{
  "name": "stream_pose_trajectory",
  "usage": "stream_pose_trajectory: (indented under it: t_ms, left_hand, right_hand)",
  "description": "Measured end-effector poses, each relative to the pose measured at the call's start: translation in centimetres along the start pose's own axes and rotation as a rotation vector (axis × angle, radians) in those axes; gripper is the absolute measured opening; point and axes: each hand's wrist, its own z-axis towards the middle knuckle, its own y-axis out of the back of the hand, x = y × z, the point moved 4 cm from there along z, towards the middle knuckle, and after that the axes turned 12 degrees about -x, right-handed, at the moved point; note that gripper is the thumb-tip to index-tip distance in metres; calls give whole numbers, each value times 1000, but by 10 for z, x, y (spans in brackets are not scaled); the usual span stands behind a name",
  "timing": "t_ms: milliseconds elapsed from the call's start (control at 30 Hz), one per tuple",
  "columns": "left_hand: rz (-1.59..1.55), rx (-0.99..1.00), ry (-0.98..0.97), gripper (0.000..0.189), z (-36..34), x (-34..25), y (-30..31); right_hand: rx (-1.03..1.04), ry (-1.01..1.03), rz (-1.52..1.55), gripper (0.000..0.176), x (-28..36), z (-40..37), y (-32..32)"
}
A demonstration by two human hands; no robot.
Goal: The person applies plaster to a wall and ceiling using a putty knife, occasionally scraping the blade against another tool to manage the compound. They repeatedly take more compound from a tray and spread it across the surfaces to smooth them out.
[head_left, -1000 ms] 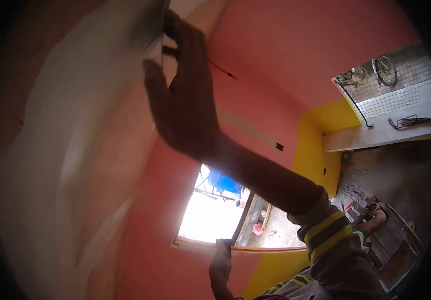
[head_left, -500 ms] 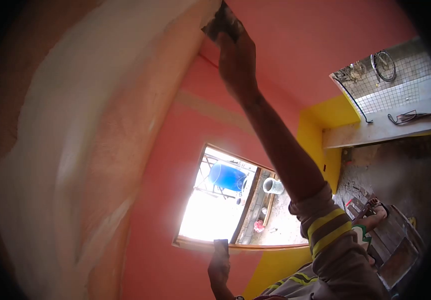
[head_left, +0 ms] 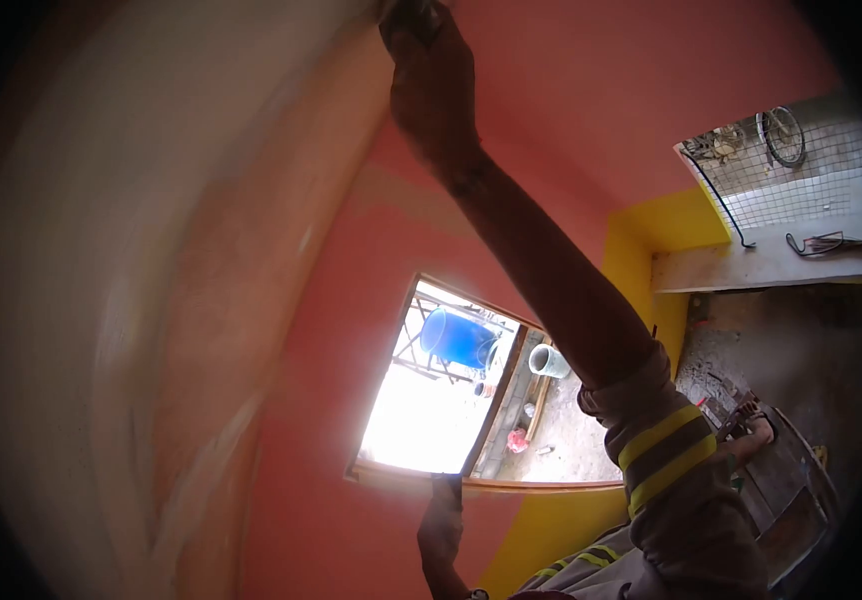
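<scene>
Putty knife (head_left: 407, 16) at twelve o'clock, gripped tight in right hand (head_left: 433, 85), pressed against pale skimmed surface (head_left: 101, 250) beside pink wall (head_left: 331, 400). Probably light and stiff, blade likely slick with wet filler, so best held by the handle, clear of the edge. Left hand (head_left: 439, 528) at six o'clock closed round small dark flat tool (head_left: 448, 489), too blurred to name. Blue barrel (head_left: 459, 340) and pale bucket (head_left: 548, 360) beyond window (head_left: 421, 420); contents hidden
</scene>
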Motion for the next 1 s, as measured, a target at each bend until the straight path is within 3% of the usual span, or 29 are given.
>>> stream_pose_trajectory:
  t_ms: [33, 100, 200, 267, 333, 367, 433, 500, 533, 567, 633, 667, 700, 767, 833, 867, 967, 1000]
  left_hand:
    - [174, -8, -114, 44, -1, -3, 1]
    - [341, -33, -163, 46, -4, -6, 4]
    - [318, -72, 25, 54, -10, -13, 6]
    - [220, -80, 132, 59, -11, -8, 6]
    - [-44, -72, 216, 65, -6, 10, 10]
    - [-31, -75, 190, 66, -2, 24, 17]
    - [179, -89, 69, 67, -2, 22, 18]
    - [458, -124, 35, 61, -45, -88, -31]
    - [361, -123, 75, 59, -37, -72, -27]
    - [264, -121, 115, 58, -22, -42, -17]
    - [233, -131, 150, 57, -8, -16, -12]
    - [295, -145, 138, 58, -4, -13, -14]
    - [319, -144, 79, 58, -3, -18, -19]
    - [329, -131, -90, 59, -6, -33, -33]
    - [306, -113, -100, 60, -5, -37, -38]
    - [296, -110, 1, 60, -3, -34, -35]
    - [424, -138, 71, 61, -12, -55, -48]
    - [437, -134, 57, 61, -11, -54, -50]
  right_hand:
    - [-17, 38, 32, 39, 8, -20, -2]
    - [25, 50, 71, 43, 31, -62, -2]
    - [184, 28, 111, 52, 86, -133, 1]
    - [312, 84, 130, 45, 115, -176, 6]
    - [480, -16, 247, 45, 127, -198, 13]
    - [563, -71, 304, 44, 130, -204, 16]
    - [474, -273, 259, 52, 130, -168, 42]
    - [164, -171, -10, 42, 107, -110, 61]
    - [127, -154, -103, 39, 90, -75, 70]
    - [109, -97, -5, 45, 68, -41, 72]
    - [48, 36, 296, 41, 27, 20, 58]
    - [51, 81, 158, 42, 18, 45, 54]
    - [53, 120, 21, 43, 9, 66, 49]
    - [61, 183, 55, 43, -10, 101, 36]
    - [102, 218, 133, 43, -24, 122, 21]
    - [123, 234, 171, 43, -30, 125, 16]
    - [1, 404, -16, 40, -27, 113, 13]
    - [1, 374, -12, 40, -24, 106, 12]
